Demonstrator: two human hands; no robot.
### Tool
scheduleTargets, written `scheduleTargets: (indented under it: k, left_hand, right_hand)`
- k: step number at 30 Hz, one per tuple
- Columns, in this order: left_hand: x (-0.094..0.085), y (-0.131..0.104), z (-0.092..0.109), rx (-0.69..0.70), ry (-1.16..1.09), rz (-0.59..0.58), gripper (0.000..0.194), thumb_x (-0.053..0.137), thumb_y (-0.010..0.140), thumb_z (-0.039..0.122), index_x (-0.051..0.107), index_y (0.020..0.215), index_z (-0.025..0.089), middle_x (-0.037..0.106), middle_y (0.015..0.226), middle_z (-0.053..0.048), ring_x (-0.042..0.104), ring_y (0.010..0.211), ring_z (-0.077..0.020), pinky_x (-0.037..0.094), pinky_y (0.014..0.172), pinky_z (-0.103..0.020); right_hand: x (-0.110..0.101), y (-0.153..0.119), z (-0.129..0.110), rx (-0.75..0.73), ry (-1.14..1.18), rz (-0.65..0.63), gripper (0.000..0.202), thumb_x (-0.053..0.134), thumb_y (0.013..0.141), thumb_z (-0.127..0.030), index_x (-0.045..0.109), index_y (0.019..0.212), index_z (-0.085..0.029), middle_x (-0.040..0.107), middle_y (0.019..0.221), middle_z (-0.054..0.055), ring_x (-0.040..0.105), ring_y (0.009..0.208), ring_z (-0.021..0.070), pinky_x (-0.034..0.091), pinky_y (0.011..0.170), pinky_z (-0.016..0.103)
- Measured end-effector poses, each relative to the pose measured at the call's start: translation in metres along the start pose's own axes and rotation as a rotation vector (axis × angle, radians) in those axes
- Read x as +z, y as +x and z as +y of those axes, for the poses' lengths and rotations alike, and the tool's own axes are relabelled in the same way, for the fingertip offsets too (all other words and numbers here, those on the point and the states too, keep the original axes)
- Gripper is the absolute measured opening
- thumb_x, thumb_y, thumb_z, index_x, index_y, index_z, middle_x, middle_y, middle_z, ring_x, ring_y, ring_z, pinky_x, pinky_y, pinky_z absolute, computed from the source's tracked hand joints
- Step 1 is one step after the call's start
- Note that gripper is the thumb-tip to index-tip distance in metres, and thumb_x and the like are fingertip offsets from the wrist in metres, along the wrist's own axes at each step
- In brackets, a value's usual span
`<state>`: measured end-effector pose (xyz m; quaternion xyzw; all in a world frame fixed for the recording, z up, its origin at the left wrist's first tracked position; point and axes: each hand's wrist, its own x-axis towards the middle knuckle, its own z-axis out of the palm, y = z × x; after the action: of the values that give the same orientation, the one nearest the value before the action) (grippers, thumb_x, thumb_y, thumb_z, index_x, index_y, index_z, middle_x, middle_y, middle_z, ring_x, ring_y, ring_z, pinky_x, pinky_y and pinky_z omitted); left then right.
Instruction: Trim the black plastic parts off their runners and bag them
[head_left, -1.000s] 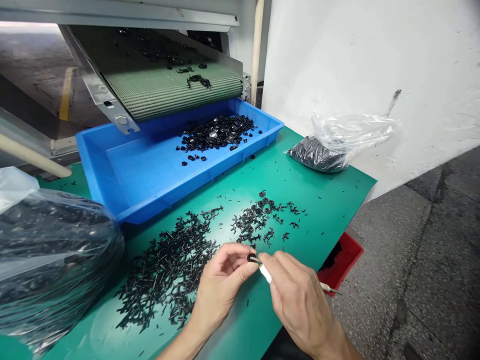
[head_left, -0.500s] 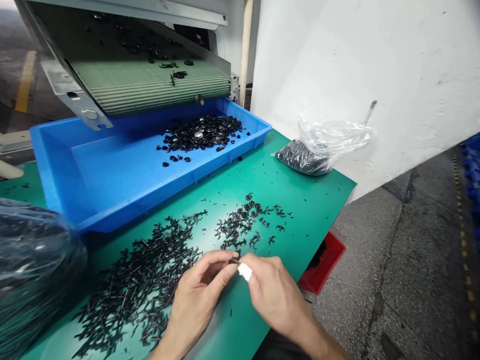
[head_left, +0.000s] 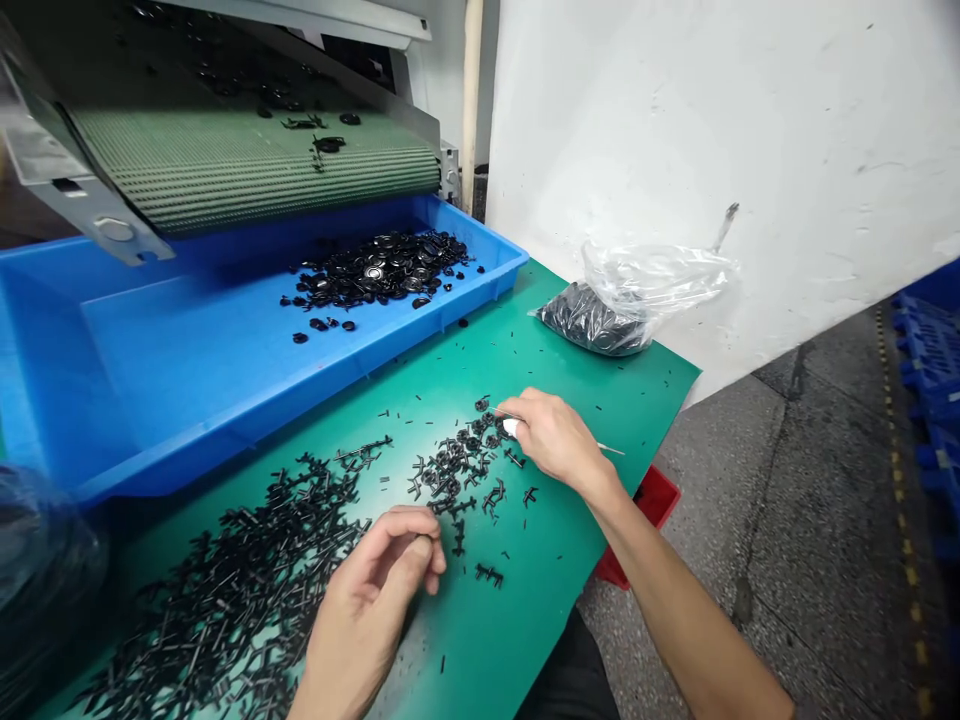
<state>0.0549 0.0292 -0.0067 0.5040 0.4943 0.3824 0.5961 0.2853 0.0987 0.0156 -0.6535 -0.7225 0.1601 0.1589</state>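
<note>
My left hand (head_left: 379, 590) is closed, thumb against curled fingers, above the green table (head_left: 480, 640); whatever it may hold is hidden. My right hand (head_left: 555, 435) grips a thin metal tool (head_left: 611, 449), whose shaft sticks out behind the hand. Something white (head_left: 511, 428) shows at its fingertips. These fingers are over a small pile of black round and branched parts (head_left: 454, 465). To the left spreads a larger heap of black branched sticks (head_left: 225, 585). A short black branched piece (head_left: 489, 575) lies right of my left hand.
A blue tray (head_left: 187, 420) with black discs (head_left: 390, 265) stands under a green conveyor belt (head_left: 262, 170). A clear bag of black parts (head_left: 600, 315) lies at the back right. A red bin (head_left: 660, 497) is below the table's right edge. Dark plastic (head_left: 45, 570) bulges at left.
My right hand has moved up and away from my left hand to the small pile. Branched pieces now lie right of my left hand. The view has shifted slightly.
</note>
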Motion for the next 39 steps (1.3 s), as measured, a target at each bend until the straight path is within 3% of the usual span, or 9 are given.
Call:
scheduleTargets:
  k: [6, 10, 13, 17, 20, 22, 25, 29, 39]
  left_hand:
    - [0.004, 0.002, 0.0, -0.143, -0.139, -0.046, 0.021, 0.053, 0.092, 0.039, 0.06, 0.104, 0.024, 0.061, 0.071, 0.002, 0.046, 0.05, -0.0101, 0.037, 0.053, -0.024]
    - [0.008, 0.002, 0.001, -0.177, -0.218, -0.06, 0.026, 0.052, 0.093, 0.041, 0.062, 0.105, 0.02, 0.063, 0.078, -0.001, 0.044, 0.052, -0.0088, 0.035, 0.053, -0.024]
    - [0.008, 0.002, 0.0, -0.165, -0.277, -0.042, 0.027, 0.059, 0.089, 0.04, 0.064, 0.105, 0.019, 0.06, 0.072, 0.0, 0.043, 0.051, -0.0087, 0.032, 0.051, -0.024]
    - [0.008, 0.002, 0.002, -0.182, -0.363, -0.007, 0.022, 0.068, 0.083, 0.035, 0.068, 0.096, 0.017, 0.059, 0.066, 0.002, 0.042, 0.052, -0.0076, 0.031, 0.051, -0.021]
    - [0.008, 0.003, 0.002, -0.197, -0.449, 0.028, 0.022, 0.073, 0.08, 0.032, 0.07, 0.096, 0.017, 0.064, 0.07, -0.001, 0.045, 0.054, -0.0075, 0.034, 0.052, -0.02]
    - [0.008, 0.003, 0.002, -0.209, -0.464, 0.05, 0.025, 0.075, 0.077, 0.03, 0.071, 0.097, 0.016, 0.068, 0.074, -0.004, 0.047, 0.054, -0.0078, 0.037, 0.054, -0.021]
    - [0.009, 0.002, 0.0, -0.202, -0.466, 0.071, 0.025, 0.076, 0.075, 0.029, 0.072, 0.095, 0.015, 0.069, 0.075, -0.004, 0.048, 0.054, -0.0076, 0.037, 0.054, -0.021]
    - [0.01, 0.0, 0.001, -0.179, -0.457, 0.07, 0.021, 0.077, 0.075, 0.027, 0.072, 0.091, 0.015, 0.068, 0.072, -0.003, 0.047, 0.052, -0.0067, 0.036, 0.052, -0.02]
    - [0.011, -0.001, -0.001, -0.131, -0.347, 0.105, 0.021, 0.079, 0.072, 0.03, 0.072, 0.087, 0.016, 0.069, 0.081, -0.004, 0.051, 0.056, -0.01, 0.044, 0.058, -0.024]
  right_hand:
    - [-0.001, -0.006, -0.007, -0.032, 0.013, -0.034, 0.029, 0.042, 0.085, -0.002, 0.065, 0.095, -0.017, 0.061, 0.093, 0.003, 0.052, 0.075, 0.0126, 0.034, 0.065, 0.024]
    - [-0.002, -0.035, -0.039, -0.143, 0.117, -0.056, 0.028, 0.04, 0.088, -0.004, 0.06, 0.1, -0.02, 0.059, 0.098, 0.001, 0.054, 0.082, 0.0126, 0.038, 0.072, 0.024]
    - [0.0, -0.054, -0.065, -0.218, 0.209, -0.122, 0.026, 0.038, 0.091, -0.008, 0.06, 0.097, -0.021, 0.057, 0.094, 0.001, 0.055, 0.079, 0.013, 0.04, 0.07, 0.025]
    - [0.0, -0.069, -0.079, -0.228, 0.244, -0.175, 0.03, 0.035, 0.091, -0.01, 0.058, 0.106, -0.021, 0.056, 0.097, 0.003, 0.056, 0.079, 0.0147, 0.045, 0.071, 0.027]
    - [0.002, -0.08, -0.075, -0.205, 0.166, -0.102, 0.043, 0.032, 0.088, -0.006, 0.049, 0.125, -0.021, 0.059, 0.103, 0.006, 0.058, 0.084, 0.0176, 0.046, 0.071, 0.03]
    - [0.006, -0.088, -0.073, -0.172, 0.082, 0.0, 0.046, 0.03, 0.089, -0.005, 0.043, 0.132, -0.018, 0.063, 0.097, 0.007, 0.06, 0.081, 0.0197, 0.045, 0.067, 0.031]
    - [0.018, -0.098, -0.074, -0.134, -0.006, 0.064, 0.033, 0.029, 0.093, -0.007, 0.049, 0.117, -0.019, 0.063, 0.08, 0.003, 0.059, 0.071, 0.0211, 0.04, 0.06, 0.033]
    - [0.03, -0.103, -0.082, -0.14, -0.077, 0.054, 0.024, 0.035, 0.09, -0.005, 0.051, 0.093, -0.022, 0.06, 0.081, 0.003, 0.057, 0.073, 0.0214, 0.037, 0.062, 0.032]
    - [0.046, -0.101, -0.091, -0.127, -0.142, 0.179, 0.019, 0.041, 0.091, -0.006, 0.052, 0.096, -0.021, 0.062, 0.08, 0.003, 0.059, 0.072, 0.0192, 0.036, 0.062, 0.03]
